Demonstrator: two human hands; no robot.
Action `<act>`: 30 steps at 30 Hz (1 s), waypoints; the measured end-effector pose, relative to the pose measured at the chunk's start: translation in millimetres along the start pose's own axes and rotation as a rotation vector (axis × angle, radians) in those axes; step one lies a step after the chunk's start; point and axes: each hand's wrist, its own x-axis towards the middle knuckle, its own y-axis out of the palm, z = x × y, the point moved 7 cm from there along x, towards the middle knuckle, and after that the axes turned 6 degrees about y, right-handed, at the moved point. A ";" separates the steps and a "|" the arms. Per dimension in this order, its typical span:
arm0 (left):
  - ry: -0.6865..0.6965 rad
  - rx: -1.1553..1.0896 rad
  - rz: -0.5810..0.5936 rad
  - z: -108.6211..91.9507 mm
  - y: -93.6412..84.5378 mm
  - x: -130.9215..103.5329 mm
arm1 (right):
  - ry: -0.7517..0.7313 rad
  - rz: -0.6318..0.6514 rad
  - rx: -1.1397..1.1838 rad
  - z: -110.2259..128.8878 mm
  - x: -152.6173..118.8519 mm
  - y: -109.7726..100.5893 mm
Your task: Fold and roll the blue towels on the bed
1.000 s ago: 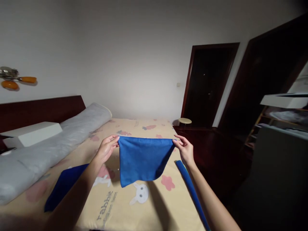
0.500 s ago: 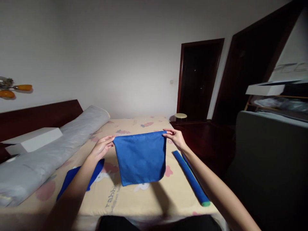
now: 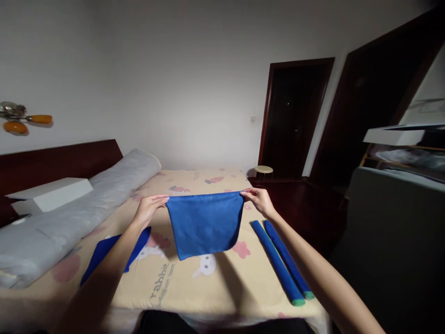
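A blue cloth [image 3: 206, 225] hangs in the air above the bed, stretched between my hands by its upper corners. My left hand [image 3: 149, 208] pinches the top left corner, and my right hand [image 3: 260, 199] pinches the top right one. The lower edge hangs free, its right side curving back a little. Under my left forearm another blue cloth [image 3: 100, 253] lies on the bed, partly hidden by the arm. Two rolled blue cloths [image 3: 278, 263] with green ends lie side by side on the right, close to my right forearm.
The bed [image 3: 194, 287] has a cream sheet with rabbit and strawberry prints. A long grey rolled bolster [image 3: 83, 222] runs along the headboard [image 3: 62, 157], with a white box [image 3: 57, 195] on it. A round stool [image 3: 263, 170] stands beyond, and a dark grey panel [image 3: 392, 241] rises at right.
The held cloth's lower edge has risen slightly, while both hands keep their corners. The view has shifted a little, and the second roll beside my right forearm now shows more fully.
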 end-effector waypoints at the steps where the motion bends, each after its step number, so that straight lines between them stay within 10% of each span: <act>1: 0.006 0.011 -0.009 -0.7 0.3 0.4 | -0.002 -0.001 -0.007 -0.5 0.2 0.0; 30: 0.154 0.278 0.181 11.7 12.7 18.5 | -0.008 0.088 -0.194 -10.7 -1.7 -6.0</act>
